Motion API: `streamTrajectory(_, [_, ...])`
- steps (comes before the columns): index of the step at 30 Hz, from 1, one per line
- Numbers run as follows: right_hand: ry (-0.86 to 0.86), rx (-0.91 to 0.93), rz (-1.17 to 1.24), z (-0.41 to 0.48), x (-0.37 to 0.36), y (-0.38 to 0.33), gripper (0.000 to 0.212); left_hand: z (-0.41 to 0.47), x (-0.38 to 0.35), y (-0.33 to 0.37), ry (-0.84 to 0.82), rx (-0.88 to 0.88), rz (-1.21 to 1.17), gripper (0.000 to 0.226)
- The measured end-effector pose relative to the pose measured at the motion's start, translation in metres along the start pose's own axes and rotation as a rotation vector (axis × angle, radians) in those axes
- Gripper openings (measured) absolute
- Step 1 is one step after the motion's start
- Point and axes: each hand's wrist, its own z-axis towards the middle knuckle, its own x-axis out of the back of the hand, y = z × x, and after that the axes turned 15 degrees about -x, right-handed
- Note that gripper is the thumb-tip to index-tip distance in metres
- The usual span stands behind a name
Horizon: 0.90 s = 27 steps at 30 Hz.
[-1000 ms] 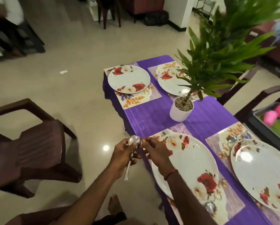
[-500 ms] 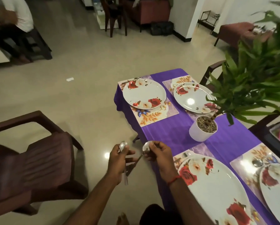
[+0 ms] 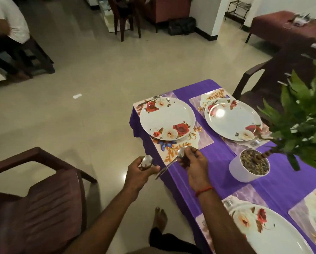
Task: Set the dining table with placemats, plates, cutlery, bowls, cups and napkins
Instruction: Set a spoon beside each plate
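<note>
Meanwhile, the left hand curled round a glossy metal spoon, handle hidden; the right hand pinched another spoon near a floral placemat.

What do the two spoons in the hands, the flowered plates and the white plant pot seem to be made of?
The left spoon, in the left hand, and the right spoon, in the right hand: probably polished steel, grey and mirror-bright. The plates: glossy white with printed roses, a lamp glare on one; ceramic or melamine, cannot tell. The pot: smooth matt white, perhaps ceramic or plastic.
</note>
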Motion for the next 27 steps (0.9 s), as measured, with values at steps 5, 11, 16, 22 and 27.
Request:
streamTrajectory(5, [0.052,-0.008,0.041,0.050,-0.016,-0.018,0.020,0.058,-0.003,-0.007,-0.042,0.129,0.152,0.027])
streamTrajectory(11, [0.119,-0.038,0.078,0.095,-0.009,-0.018,0.017,0.095,-0.014,-0.030,-0.090,0.173,0.174,0.012])
streamTrajectory(16, [0.234,-0.071,0.071,0.123,0.003,-0.011,0.021,0.114,-0.024,-0.051,-0.165,0.203,0.209,0.012])
streamTrajectory(22, [0.268,-0.094,0.036,0.147,0.006,-0.008,0.018,0.134,-0.038,-0.070,-0.113,0.262,0.261,0.011])
streamTrajectory(27, [0.299,-0.097,-0.204,0.163,0.013,-0.002,0.037,0.143,-0.045,-0.082,-0.106,0.285,0.300,0.020])
